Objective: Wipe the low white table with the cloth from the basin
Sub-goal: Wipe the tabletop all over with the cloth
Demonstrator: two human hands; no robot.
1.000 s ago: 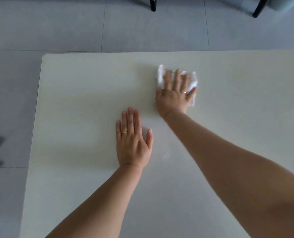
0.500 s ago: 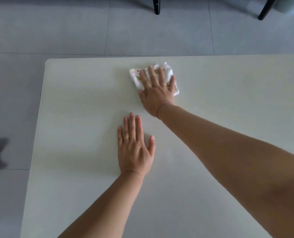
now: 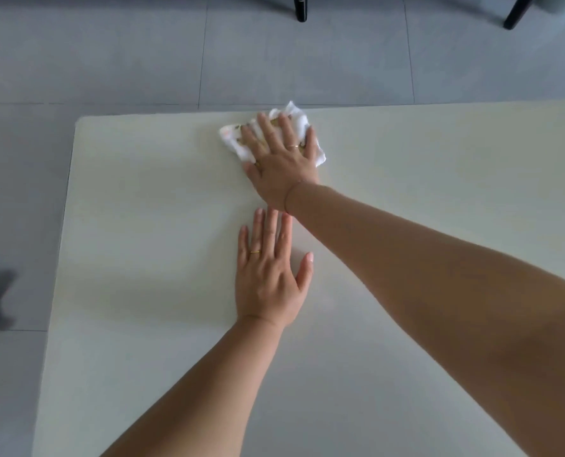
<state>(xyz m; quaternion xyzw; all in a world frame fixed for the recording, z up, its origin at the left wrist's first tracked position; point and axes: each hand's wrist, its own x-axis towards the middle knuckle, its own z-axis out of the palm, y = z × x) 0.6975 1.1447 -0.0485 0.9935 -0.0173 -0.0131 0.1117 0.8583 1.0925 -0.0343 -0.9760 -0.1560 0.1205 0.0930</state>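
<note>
Fingers [image 3: 264, 133] spread flat on cloth [image 3: 294, 117] — left hand [image 3: 269, 275] splayed on table [image 3: 142, 225].

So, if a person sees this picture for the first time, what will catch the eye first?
Probably the right hand, pressed flat on a crumpled white cloth at the far edge of the white table. Next, the left hand, lying flat with fingers together near the table's middle, a gold ring on it. Two dark furniture legs stand on the grey floor beyond.
</note>
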